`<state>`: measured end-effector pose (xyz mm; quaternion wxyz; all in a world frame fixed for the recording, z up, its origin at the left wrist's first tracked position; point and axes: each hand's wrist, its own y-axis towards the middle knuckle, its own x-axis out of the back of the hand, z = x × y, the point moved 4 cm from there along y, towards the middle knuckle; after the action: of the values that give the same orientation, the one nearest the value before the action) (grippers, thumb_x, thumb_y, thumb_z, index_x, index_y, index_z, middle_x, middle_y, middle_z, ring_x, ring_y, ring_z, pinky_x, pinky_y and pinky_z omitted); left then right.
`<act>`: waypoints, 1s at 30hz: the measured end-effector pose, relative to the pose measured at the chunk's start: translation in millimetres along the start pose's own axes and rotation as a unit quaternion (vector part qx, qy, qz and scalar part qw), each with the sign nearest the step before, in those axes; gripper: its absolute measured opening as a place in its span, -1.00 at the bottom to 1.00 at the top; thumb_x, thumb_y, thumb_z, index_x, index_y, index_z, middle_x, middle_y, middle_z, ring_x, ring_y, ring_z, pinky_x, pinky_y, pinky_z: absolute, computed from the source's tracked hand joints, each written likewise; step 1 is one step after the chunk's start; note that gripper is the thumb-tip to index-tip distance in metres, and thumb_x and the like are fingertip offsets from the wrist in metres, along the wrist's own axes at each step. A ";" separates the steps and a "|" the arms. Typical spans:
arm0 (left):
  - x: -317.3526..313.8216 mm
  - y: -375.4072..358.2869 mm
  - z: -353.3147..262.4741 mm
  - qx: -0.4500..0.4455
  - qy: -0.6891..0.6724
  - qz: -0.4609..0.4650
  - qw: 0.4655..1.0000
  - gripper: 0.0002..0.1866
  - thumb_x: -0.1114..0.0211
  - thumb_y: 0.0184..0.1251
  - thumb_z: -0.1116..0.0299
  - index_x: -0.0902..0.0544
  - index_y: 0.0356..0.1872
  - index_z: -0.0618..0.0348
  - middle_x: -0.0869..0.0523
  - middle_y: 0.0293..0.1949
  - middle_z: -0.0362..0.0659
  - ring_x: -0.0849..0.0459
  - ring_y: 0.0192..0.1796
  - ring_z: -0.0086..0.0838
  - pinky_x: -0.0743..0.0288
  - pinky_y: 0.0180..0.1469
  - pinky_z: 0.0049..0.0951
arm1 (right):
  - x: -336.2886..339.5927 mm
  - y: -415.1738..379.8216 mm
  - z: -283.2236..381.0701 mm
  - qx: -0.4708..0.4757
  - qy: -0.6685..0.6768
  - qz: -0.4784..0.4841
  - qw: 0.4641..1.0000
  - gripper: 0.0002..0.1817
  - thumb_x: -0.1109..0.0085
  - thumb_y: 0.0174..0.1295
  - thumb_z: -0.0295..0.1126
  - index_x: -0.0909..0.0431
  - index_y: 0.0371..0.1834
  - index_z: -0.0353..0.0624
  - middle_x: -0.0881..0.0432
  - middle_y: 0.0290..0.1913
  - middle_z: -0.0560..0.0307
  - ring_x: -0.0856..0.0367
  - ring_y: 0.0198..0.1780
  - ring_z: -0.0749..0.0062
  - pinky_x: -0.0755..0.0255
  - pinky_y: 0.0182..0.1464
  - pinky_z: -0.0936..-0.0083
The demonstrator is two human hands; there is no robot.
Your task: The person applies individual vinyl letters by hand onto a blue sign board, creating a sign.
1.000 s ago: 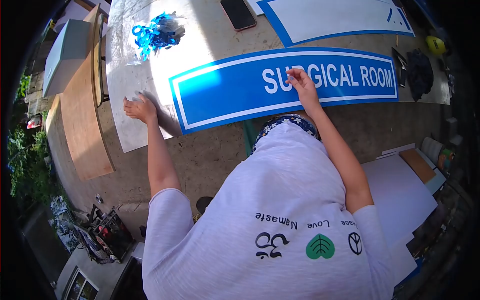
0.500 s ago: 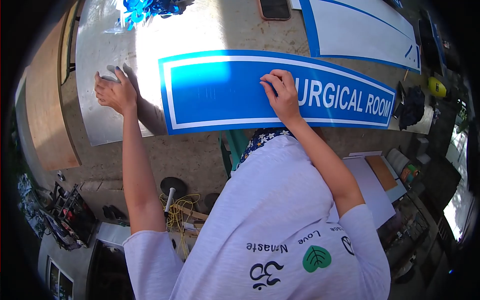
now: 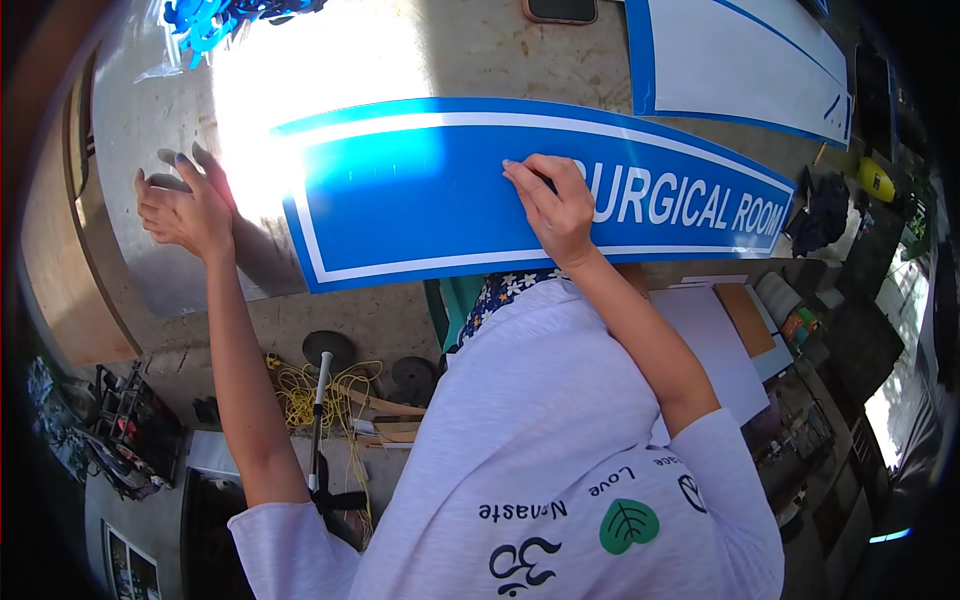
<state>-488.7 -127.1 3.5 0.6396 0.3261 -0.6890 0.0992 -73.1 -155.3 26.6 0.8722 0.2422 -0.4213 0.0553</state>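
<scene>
A long blue sign (image 3: 420,200) with a white border and white letters reading "URGICAL ROOM" lies across the table in front of me. My right hand (image 3: 558,212) is over the sign, just left of the lettering and partly covering its first letter. Its thumb and fingertips are pinched together; anything between them is too small to make out. To the left, beyond the sign's end, my left hand (image 3: 190,210) is over the shiny metal sheet (image 3: 140,100), fingers apart and holding nothing. Its shadow or reflection shows beside it.
Blue scraps (image 3: 215,25) in clear plastic lie at the far left, and a phone (image 3: 560,10) at the top. A second blue-and-white panel (image 3: 740,65) lies far right, near a yellow object (image 3: 876,180). Yellow cord (image 3: 300,395) lies on the floor below.
My left hand has moved further left in view, its fingers still apart. My right hand has shifted slightly left and its fingertips have come together. The sign's left end appears further left.
</scene>
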 end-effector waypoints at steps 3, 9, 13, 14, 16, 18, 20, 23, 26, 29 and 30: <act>0.1 0.0 -0.9 0.003 -0.004 0.003 1.000 -0.27 -0.09 0.35 -0.12 -0.18 0.39 0.13 -0.32 0.23 0.12 -0.24 0.32 0.02 0.01 0.36 0.07 | 0.0 0.1 -0.2 0.007 -0.007 0.006 1.000 -0.73 -0.45 -0.06 -0.57 -0.72 -0.22 -0.17 -0.60 -0.32 0.16 -0.58 -0.32 0.37 -0.51 -0.35 0.56; 1.2 0.8 -1.4 -0.006 -0.005 0.000 1.000 -0.28 -0.08 0.35 -0.13 -0.23 0.36 0.16 -0.32 0.25 0.12 -0.22 0.34 0.01 0.00 0.35 0.07 | -0.8 -0.4 -1.1 0.016 -0.011 0.008 1.000 -0.77 -0.40 -0.04 -0.55 -0.71 -0.24 -0.21 -0.61 -0.30 0.15 -0.60 -0.31 0.37 -0.55 -0.34 0.57; 0.8 1.0 -1.6 -0.009 -0.010 0.002 1.000 -0.28 -0.08 0.35 -0.13 -0.24 0.35 0.18 -0.32 0.25 0.12 -0.22 0.34 0.01 0.00 0.35 0.08 | -2.2 1.9 -1.6 0.024 -0.025 0.008 0.999 -0.77 -0.39 -0.04 -0.56 -0.71 -0.25 -0.22 -0.62 -0.31 0.15 -0.60 -0.32 0.38 -0.55 -0.34 0.60; 1.1 0.9 -1.7 -0.010 -0.009 0.000 1.000 -0.28 -0.08 0.35 -0.13 -0.24 0.35 0.18 -0.32 0.25 0.12 -0.22 0.34 0.02 0.00 0.35 0.08 | -2.4 2.2 -1.4 0.024 -0.025 0.009 0.999 -0.77 -0.39 -0.04 -0.56 -0.71 -0.25 -0.22 -0.62 -0.31 0.15 -0.60 -0.32 0.38 -0.55 -0.34 0.60; 2.0 1.4 -2.0 -0.011 -0.007 -0.003 1.000 -0.28 -0.08 0.35 -0.14 -0.24 0.35 0.18 -0.32 0.25 0.12 -0.22 0.34 0.02 -0.01 0.35 0.08 | -3.8 3.6 -1.9 0.008 -0.031 0.015 0.999 -0.78 -0.38 -0.02 -0.55 -0.70 -0.25 -0.22 -0.62 -0.32 0.16 -0.59 -0.34 0.40 -0.54 -0.35 0.61; 2.2 0.5 -2.5 -0.004 -0.005 0.002 1.000 -0.27 -0.09 0.34 -0.14 -0.24 0.35 0.17 -0.32 0.24 0.13 -0.22 0.34 0.02 -0.01 0.35 0.07 | -4.6 6.1 -1.4 0.002 -0.032 0.019 0.999 -0.79 -0.38 -0.01 -0.54 -0.70 -0.25 -0.21 -0.63 -0.32 0.18 -0.58 -0.34 0.41 -0.54 -0.36 0.60; 1.5 0.0 -2.1 -0.003 -0.008 -0.001 1.000 -0.27 -0.09 0.34 -0.13 -0.24 0.36 0.17 -0.32 0.24 0.13 -0.22 0.33 0.02 -0.01 0.35 0.07 | -5.5 7.3 -1.5 -0.003 -0.034 0.022 0.999 -0.79 -0.38 -0.01 -0.53 -0.70 -0.25 -0.21 -0.63 -0.32 0.19 -0.58 -0.35 0.42 -0.53 -0.37 0.60; 1.2 0.1 -2.1 -0.001 -0.008 -0.006 1.000 -0.27 -0.09 0.33 -0.13 -0.23 0.36 0.16 -0.33 0.23 0.13 -0.23 0.33 0.02 -0.01 0.35 0.08 | -6.5 8.5 -1.4 -0.009 -0.041 0.022 0.999 -0.80 -0.38 0.01 -0.52 -0.70 -0.24 -0.18 -0.63 -0.31 0.22 -0.57 -0.36 0.43 -0.52 -0.39 0.59; 0.5 0.1 -1.4 0.000 -0.005 -0.008 1.000 -0.27 -0.10 0.33 -0.13 -0.23 0.36 0.15 -0.33 0.23 0.13 -0.24 0.31 0.03 -0.02 0.35 0.08 | -6.1 9.1 -1.4 -0.016 -0.037 0.020 0.999 -0.80 -0.38 0.02 -0.52 -0.70 -0.24 -0.16 -0.63 -0.32 0.23 -0.57 -0.35 0.44 -0.51 -0.39 0.58; 0.1 0.1 -1.0 -0.002 -0.001 -0.013 1.000 -0.28 -0.11 0.33 -0.12 -0.22 0.36 0.14 -0.34 0.22 0.13 -0.27 0.29 0.03 -0.03 0.34 0.07 | -6.5 9.6 -3.3 -0.023 -0.030 0.020 0.999 -0.79 -0.38 0.01 -0.53 -0.70 -0.24 -0.16 -0.62 -0.32 0.23 -0.57 -0.35 0.43 -0.52 -0.36 0.56; -0.1 0.1 -1.0 -0.003 0.002 -0.015 1.000 -0.28 -0.12 0.33 -0.12 -0.22 0.35 0.14 -0.35 0.21 0.13 -0.29 0.27 0.02 -0.04 0.33 0.06 | -6.0 10.4 -3.3 -0.023 -0.027 0.019 0.999 -0.79 -0.38 0.01 -0.53 -0.69 -0.24 -0.16 -0.62 -0.32 0.23 -0.57 -0.34 0.42 -0.52 -0.35 0.55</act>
<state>-488.0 -126.4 3.6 0.6435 0.3341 -0.6831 0.0883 -77.7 -144.0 24.2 0.8648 0.2157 -0.4501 0.0557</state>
